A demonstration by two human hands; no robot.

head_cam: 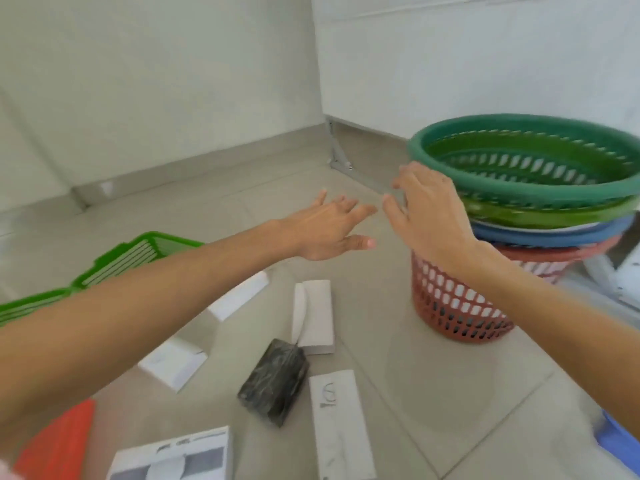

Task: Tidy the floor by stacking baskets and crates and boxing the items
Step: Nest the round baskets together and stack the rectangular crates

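A stack of round plastic baskets stands at the right: a dark green basket (519,199) on top, then a light green basket (547,216), a blue basket (550,235), and a red basket (450,306) at the bottom. My right hand (429,209) is spread just left of the stack's rim and holds nothing. My left hand (329,226) hovers over the floor with fingers spread, also empty. On the floor below lie several white boxes (315,317) and a black packet (273,382).
A green crate (138,251) sits at the left and an orange crate (59,445) at the bottom left. A printed white box (173,459) lies at the bottom edge. A blue object (620,441) shows at the bottom right. Walls meet in a corner behind.
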